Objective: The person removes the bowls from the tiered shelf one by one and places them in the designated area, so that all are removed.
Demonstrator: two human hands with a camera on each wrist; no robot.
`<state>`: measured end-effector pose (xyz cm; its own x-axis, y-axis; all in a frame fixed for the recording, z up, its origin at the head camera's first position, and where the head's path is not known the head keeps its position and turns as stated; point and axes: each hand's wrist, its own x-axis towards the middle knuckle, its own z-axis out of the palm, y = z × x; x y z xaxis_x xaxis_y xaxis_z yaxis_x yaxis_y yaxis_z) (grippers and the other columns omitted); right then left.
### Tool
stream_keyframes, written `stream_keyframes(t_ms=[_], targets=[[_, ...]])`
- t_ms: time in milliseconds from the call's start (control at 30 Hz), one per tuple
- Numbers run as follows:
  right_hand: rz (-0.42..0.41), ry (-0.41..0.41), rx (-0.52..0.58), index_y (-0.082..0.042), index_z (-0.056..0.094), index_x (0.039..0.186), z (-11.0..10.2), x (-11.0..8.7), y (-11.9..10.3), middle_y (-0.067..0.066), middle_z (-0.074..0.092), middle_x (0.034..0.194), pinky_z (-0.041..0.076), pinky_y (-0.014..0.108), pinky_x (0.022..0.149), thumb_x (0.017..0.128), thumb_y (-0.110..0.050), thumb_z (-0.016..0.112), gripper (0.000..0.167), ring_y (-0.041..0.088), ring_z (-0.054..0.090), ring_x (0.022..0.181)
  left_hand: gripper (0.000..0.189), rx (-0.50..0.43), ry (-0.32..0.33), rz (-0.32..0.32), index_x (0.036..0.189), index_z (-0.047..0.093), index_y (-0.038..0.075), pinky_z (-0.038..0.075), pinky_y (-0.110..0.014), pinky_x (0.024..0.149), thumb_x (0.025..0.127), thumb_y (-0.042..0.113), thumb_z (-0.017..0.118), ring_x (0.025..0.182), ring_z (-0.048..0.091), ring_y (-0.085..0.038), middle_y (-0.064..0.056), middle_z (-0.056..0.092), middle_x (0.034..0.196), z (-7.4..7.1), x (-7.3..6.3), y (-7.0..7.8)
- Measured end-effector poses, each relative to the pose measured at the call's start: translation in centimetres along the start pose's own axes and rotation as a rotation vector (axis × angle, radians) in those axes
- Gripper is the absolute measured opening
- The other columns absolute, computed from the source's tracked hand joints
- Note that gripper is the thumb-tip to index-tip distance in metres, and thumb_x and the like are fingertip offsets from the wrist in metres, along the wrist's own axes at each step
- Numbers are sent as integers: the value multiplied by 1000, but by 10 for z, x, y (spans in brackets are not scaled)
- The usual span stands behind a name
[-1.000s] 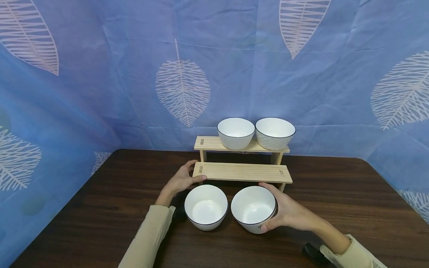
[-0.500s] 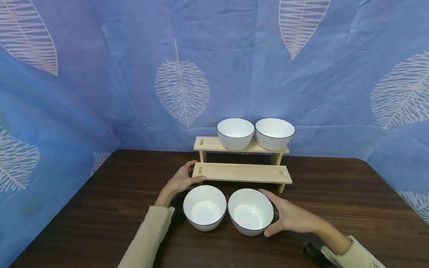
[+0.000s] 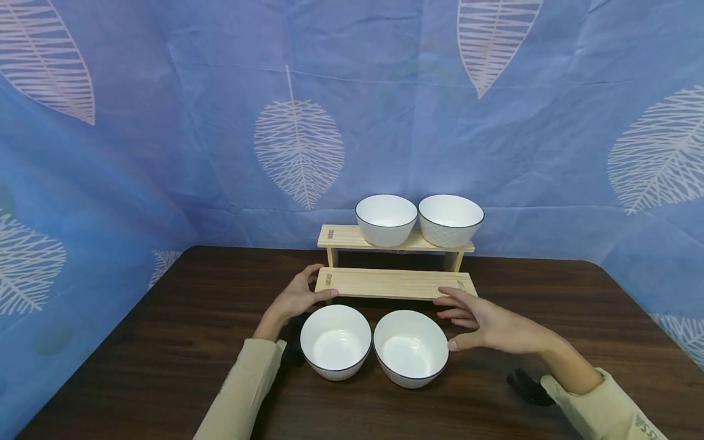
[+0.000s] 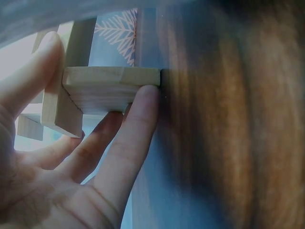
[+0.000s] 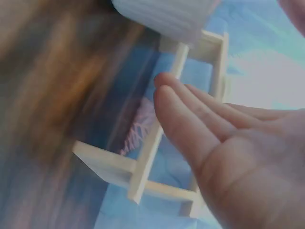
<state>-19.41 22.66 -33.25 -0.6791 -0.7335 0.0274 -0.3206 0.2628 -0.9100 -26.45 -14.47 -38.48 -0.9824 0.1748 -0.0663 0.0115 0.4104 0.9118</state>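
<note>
A two-tier wooden shelf (image 3: 393,283) stands on the table. My left hand (image 3: 297,297) holds the left end of its lower tier; in the left wrist view the thumb lies over the board and the fingers (image 4: 143,107) touch the leg (image 4: 107,95). Two white dark-rimmed bowls stand before the shelf: a left bowl (image 3: 336,342) and a right bowl (image 3: 411,348), side by side. My right hand (image 3: 495,324) hovers between the right bowl and the shelf's right end, fingers extended and holding nothing. The right wrist view shows those fingers (image 5: 186,119) nearly straight.
Two more white bowls, one left (image 3: 386,220) and one right (image 3: 451,220), sit on the upper tier. Behind the dark wooden table (image 3: 220,330) hangs a blue cloth (image 3: 220,153) with white leaf prints.
The right bowl has shifted slightly left, up against the left bowl. My right hand has let go of it and moved up and right. The left hand stays on the shelf.
</note>
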Motion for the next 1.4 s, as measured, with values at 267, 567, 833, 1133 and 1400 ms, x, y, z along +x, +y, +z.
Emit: stream_keyframes(t_ms=[267, 567, 833, 1133, 1400], targets=[[-11, 244, -37, 17, 20, 151, -27, -7, -8, 41, 40, 145, 53, 26, 90, 105, -5, 54, 62, 3, 60, 118, 83, -11, 1, 11, 157, 27, -3, 56, -55, 83, 93, 11, 77, 110, 64, -42, -32, 46, 144, 0, 0, 0], [0, 580, 115, -5, 40, 144, -41, -8, -8, -3, 62, 128, 53, 21, 86, 100, -4, 65, 51, 4, 66, 108, 83, -15, 3, 2, 157, 27, -3, 57, -53, 82, 92, 11, 77, 105, 66, -38, -31, 49, 140, -2, 0, -2], [-107, 830, 195, -17, 46, 127, -42, 0, -9, -8, 59, 118, 51, 14, 84, 96, 1, 68, 42, 1, 63, 104, 83, -18, -2, 3, 157, 26, -3, 56, -55, 83, 93, 10, 76, 107, 65, -39, -31, 48, 141, -1, 0, -1], [26, 992, 61, 2, 29, 151, -36, 17, -11, -3, 48, 131, 44, 13, 92, 97, -12, 71, 69, 6, 52, 118, 81, -1, -1, -1, 157, 29, -2, 56, -54, 84, 93, 12, 76, 109, 64, -39, -30, 48, 142, -1, -1, 0], [129, 999, 26, 4, 16, 157, -40, 30, -15, 23, 29, 156, 40, 25, 107, 99, -16, 67, 80, 35, 36, 142, 82, -8, -1, -4, 157, 28, -2, 56, -55, 83, 93, 12, 77, 108, 65, -39, -30, 47, 143, -1, 0, -1]])
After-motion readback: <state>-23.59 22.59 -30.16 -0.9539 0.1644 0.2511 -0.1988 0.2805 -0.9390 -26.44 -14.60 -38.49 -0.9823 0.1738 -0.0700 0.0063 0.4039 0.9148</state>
